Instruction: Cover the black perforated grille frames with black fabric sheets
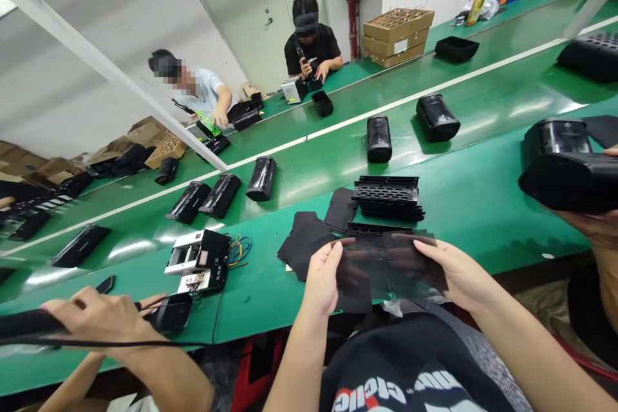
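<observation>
Stretched between my two hands is a thin, see-through dark sheet (393,273), held above the table's near edge. My left hand (324,275) pinches its left edge between thumb and fingers. At the opposite edge my right hand (456,268) grips it the same way; fingers show faintly through the sheet. Just beyond it lies a stack of black slotted panels (386,193), with another black panel (374,228) partly hidden behind the sheet. A loose pile of flat black pieces (302,241) lies beyond my left hand, with more black pieces (340,209) beside it.
Black housings (379,140) stand along the green conveyor (323,158). Left of me, a co-worker's hand (96,315) holds a black tool near a small black-and-white machine (200,261). At right, another co-worker's hand (589,225) supports a black housing (570,180). Two people sit across the line.
</observation>
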Motion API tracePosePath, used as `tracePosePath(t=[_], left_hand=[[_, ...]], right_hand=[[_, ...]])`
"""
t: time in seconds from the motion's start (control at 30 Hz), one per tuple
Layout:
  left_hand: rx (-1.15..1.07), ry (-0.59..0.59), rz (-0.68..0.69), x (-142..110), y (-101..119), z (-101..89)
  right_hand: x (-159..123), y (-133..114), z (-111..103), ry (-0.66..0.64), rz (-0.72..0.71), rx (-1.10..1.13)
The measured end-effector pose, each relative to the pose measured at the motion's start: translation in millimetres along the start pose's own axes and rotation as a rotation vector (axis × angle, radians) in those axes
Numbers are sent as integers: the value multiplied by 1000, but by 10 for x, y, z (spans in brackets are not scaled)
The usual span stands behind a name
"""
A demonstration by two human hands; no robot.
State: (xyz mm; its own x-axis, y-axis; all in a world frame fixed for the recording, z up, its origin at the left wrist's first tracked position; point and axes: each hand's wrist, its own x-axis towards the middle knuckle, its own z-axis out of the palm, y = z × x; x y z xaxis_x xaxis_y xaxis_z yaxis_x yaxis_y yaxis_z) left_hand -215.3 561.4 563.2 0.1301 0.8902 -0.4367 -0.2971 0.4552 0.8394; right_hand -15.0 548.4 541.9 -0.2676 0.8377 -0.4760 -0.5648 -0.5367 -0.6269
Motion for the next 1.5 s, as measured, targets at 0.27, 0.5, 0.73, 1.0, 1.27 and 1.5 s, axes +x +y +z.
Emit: tracePosePath(t=[0.27,0.5,0.73,1.0,1.27,1.5], left_hand=[[105,-26,6,65,-38,-16],[824,48,170,818,-437,-225],[1092,119,192,1464,-796,-311],[1207,244,152,1439,-923,-471],[1211,230,146,1485,-847,-451],[957,252,155,1601,-509,-394]], right_hand=[[-14,-32,-68,61,-22,-120],[496,181,-582,226,-195,-855],[1086,450,-1025,414,-255,-1273],[996,611,-1189,562,-134,-1354],[1150,499,-1023,507,-102,-1460],[994,-26,-749,588,-165,-1384]])
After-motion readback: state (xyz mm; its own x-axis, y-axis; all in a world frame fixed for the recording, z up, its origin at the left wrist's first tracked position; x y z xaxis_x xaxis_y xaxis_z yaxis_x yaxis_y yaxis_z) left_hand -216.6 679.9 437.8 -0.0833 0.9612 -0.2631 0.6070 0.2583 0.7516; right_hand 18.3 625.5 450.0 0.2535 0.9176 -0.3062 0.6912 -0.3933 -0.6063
